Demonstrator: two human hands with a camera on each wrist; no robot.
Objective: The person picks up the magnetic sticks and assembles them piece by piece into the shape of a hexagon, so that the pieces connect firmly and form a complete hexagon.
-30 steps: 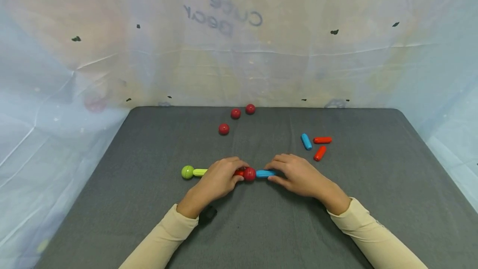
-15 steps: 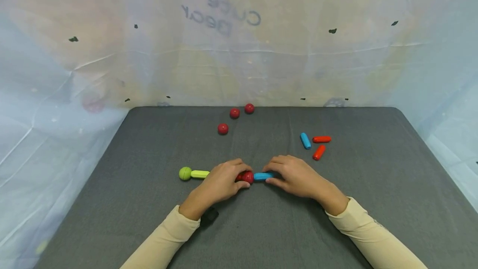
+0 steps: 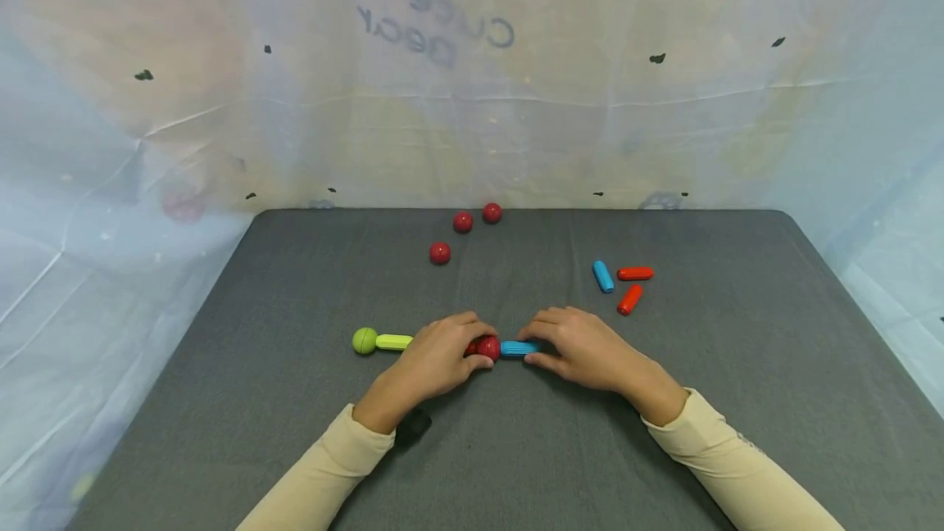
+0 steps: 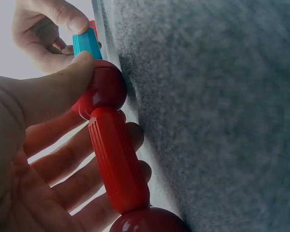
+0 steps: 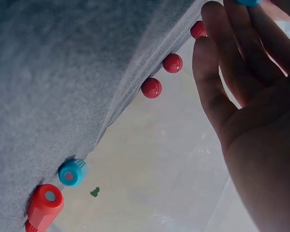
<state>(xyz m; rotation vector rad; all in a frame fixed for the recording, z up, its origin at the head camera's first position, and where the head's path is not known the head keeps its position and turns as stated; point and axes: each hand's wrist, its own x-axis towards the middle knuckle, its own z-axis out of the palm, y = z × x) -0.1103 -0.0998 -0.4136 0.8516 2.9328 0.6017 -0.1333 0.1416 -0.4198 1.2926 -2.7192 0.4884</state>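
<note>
A chain of toy balls and rods lies across the grey table. At its left end are a green ball (image 3: 365, 341) and a yellow-green rod (image 3: 394, 342). My left hand (image 3: 440, 357) pinches a red ball (image 3: 488, 348); a red rod (image 4: 118, 159) and another red ball (image 4: 150, 222) join on behind it in the left wrist view. My right hand (image 3: 583, 348) pinches a blue rod (image 3: 519, 348) whose left end touches the front red ball. The right fingers cover the rod's other end.
Three loose red balls (image 3: 440, 253) lie near the table's (image 3: 310, 269) far edge. A loose blue rod (image 3: 603, 277) and two loose red rods (image 3: 630, 300) sit beyond my right hand. A printed sheet (image 3: 472, 138) hangs behind the table.
My left hand has slid slightly right along the chain, from the red rod onto the red ball. The chain shifted slightly left. In the last half second almost nothing moved.
</note>
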